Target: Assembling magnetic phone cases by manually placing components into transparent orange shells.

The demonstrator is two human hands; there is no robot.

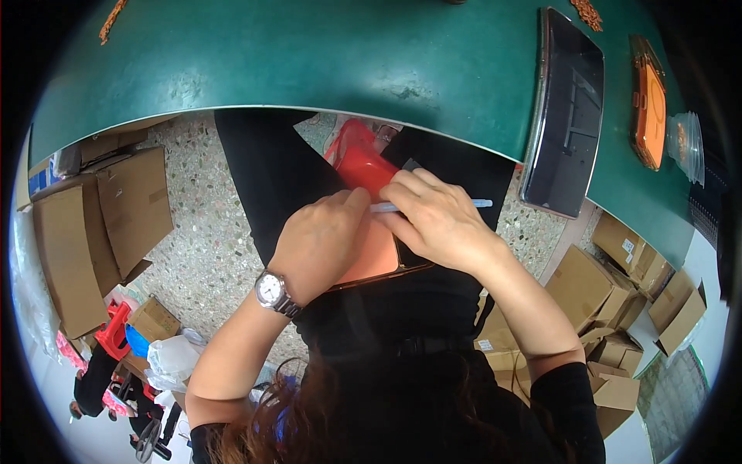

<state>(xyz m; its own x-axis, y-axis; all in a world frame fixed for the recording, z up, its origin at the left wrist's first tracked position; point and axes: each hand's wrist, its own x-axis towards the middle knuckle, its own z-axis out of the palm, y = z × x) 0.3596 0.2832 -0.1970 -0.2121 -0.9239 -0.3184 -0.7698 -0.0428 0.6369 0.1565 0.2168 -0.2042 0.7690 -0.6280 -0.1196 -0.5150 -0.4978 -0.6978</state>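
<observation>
Together, both hands [379, 228] curled over orange panel [371, 255], pen [464, 204] gripped

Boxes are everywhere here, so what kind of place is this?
Probably a small workshop or packing room. Cardboard boxes are piled on the speckled floor, a big green table holds a tablet, and both hands work on an orange tablet case.
</observation>
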